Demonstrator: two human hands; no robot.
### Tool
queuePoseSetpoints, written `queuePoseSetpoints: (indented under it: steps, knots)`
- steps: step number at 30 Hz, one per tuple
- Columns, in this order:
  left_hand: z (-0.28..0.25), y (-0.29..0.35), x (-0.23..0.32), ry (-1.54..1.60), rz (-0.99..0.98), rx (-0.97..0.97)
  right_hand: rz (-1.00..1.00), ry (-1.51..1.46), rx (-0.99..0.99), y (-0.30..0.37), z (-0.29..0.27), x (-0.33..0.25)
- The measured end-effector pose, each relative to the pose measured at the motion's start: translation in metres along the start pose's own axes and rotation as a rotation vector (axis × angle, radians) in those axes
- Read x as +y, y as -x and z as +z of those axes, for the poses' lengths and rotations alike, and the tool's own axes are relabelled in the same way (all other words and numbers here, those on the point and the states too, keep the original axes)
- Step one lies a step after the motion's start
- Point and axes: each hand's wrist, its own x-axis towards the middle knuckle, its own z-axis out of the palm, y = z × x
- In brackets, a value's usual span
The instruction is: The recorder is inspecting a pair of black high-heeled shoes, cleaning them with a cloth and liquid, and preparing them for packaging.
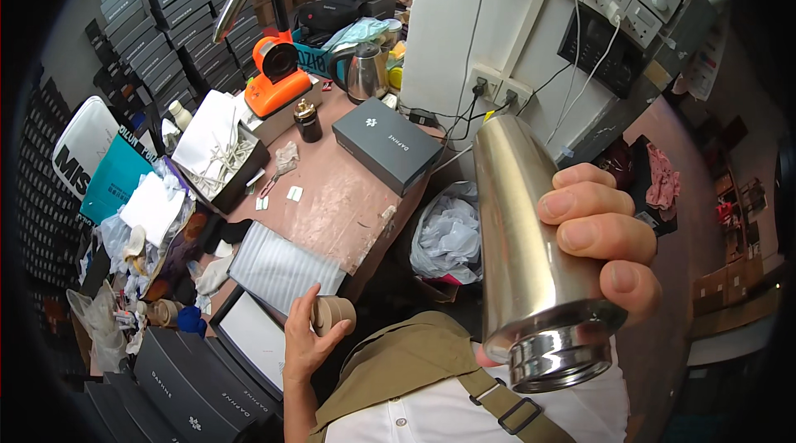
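In the head view, the right hand wraps the steel bottle right of the pink desk; the left hand pinches 1 beige cap. The bottle looks rigid, probably slippery; its broad body seems the surest hold.

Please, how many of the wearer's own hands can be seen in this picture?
2: the left hand, at lower centre-left, holds a beige round piece; the right hand, at right, grips a steel bottle that hides part of it.
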Motion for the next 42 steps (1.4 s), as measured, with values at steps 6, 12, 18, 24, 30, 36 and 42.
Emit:
queuePoseSetpoints:
  steps: [6, 12, 18, 24, 30, 36, 42]
  knots:
    - [0.007, -0.005, -0.007, 0.010, 0.037, -0.003, -0.072, 0.089, 0.124, -0.012, 0.012, -0.008]
    - [0.014, -0.017, -0.008, 0.117, 0.025, -0.027, -0.102, 0.070, 0.187, -0.022, 0.016, -0.022]
    - [0.019, -0.028, -0.012, 0.065, 0.124, -0.046, -0.236, 0.033, 0.157, -0.039, 0.001, -0.034]
    - [0.007, -0.030, -0.012, 0.043, 0.119, -0.109, -0.347, 0.138, 0.141, -0.062, -0.001, -0.050]
    - [0.005, -0.035, 0.013, 0.165, 0.106, -0.147, -0.612, 0.209, 0.102, -0.090, -0.012, -0.054]
    - [0.008, -0.037, 0.002, 0.164, 0.111, -0.123, -0.708, 0.277, 0.250, -0.104, 0.002, -0.069]
    - [0.014, -0.042, -0.002, 0.191, 0.178, -0.115, -0.891, 0.314, 0.165, -0.119, -0.015, -0.072]
